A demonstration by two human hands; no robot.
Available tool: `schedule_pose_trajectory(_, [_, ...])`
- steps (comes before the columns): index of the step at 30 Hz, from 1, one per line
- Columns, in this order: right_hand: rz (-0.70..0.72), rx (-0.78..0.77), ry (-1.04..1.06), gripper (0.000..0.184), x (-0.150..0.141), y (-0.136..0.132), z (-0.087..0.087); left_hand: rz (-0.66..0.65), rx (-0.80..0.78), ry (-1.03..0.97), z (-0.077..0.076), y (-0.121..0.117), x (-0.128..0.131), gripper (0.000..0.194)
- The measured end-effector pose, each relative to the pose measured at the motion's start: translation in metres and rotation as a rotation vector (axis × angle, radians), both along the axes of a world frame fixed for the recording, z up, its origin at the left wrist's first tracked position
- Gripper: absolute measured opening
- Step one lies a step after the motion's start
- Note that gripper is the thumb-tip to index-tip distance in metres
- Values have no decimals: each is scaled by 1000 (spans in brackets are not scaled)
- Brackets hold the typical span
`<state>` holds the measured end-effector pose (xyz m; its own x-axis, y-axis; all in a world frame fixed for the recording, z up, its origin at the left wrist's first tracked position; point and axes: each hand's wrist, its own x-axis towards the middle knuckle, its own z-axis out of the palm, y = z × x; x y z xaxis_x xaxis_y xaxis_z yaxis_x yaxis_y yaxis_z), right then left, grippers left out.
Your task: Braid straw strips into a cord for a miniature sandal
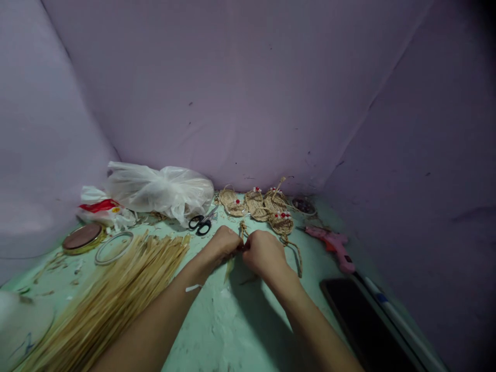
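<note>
My left hand (225, 242) and my right hand (264, 250) meet over the middle of the table, fingers closed and fingertips together. Between them they pinch a thin twisted straw cord (243, 226), whose knotted end sticks up past the fingers. The rest of what they hold is hidden by the hands. Just beyond lie several small oval woven straw pieces (256, 205), some trimmed with red and white beads. Another length of braided cord (298, 257) trails beside my right hand. Black-handled scissors (200, 224) lie beyond my left hand.
A bundle of dry straw strips (127, 289) runs under my left forearm. At left are a tape ring (114, 248), a round tin (82, 237) and a white plastic bag (158, 188). To the right lie a pink glue gun (329, 242) and a dark flat slab (364, 320).
</note>
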<state>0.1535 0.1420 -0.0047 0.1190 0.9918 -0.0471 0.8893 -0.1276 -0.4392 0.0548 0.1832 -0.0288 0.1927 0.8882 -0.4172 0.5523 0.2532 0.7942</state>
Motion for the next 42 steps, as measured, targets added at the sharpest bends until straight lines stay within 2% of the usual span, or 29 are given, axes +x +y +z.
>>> schedule_pose_trajectory(3, [37,-5,-1,9,-14,-9,6,66,-115,-171,2,0,-3,16])
schedule_pose_trajectory(6, [90,-22,8,9,-24,-16,13,61,-130,-253,4,0,-9,13])
schedule_pose_trajectory(9, [225,-118,81,4,-17,-17,19,10,-131,-294,5,1,-16,8])
schedule_pose_trajectory(11, [287,-199,213,7,-3,-11,19,-22,-148,-314,5,2,-20,7])
schedule_pose_trajectory(12, [264,-215,304,11,5,-6,17,-35,-165,-324,5,2,-21,8])
schedule_pose_trajectory(15, [-31,-121,584,7,23,11,6,-66,-210,-374,2,4,-24,13])
schedule_pose_trajectory(17, [-150,-190,783,5,24,18,-1,-81,-217,-408,0,5,-25,14])
schedule_pose_trajectory(20, [-101,-379,1020,7,14,19,-9,-100,-209,-407,-3,6,-24,9])
schedule_pose_trajectory(22, [-60,-416,1038,10,7,18,-15,-115,-187,-352,-5,6,-23,3])
schedule_pose_trajectory(27, [-107,-349,912,14,6,23,-33,-132,-65,-48,-1,5,-19,4])
schedule_pose_trajectory(31, [-121,-325,895,10,8,26,-40,-137,104,247,12,0,-17,10])
schedule_pose_trajectory(35, [-106,-319,992,9,6,23,-40,-138,293,500,27,-20,-6,14])
schedule_pose_trajectory(39, [-77,-330,1106,12,7,19,-37,-149,426,563,29,-41,7,21])
schedule_pose_trajectory(42, [-37,-356,1176,11,9,18,-35,-165,435,545,28,-40,5,20])
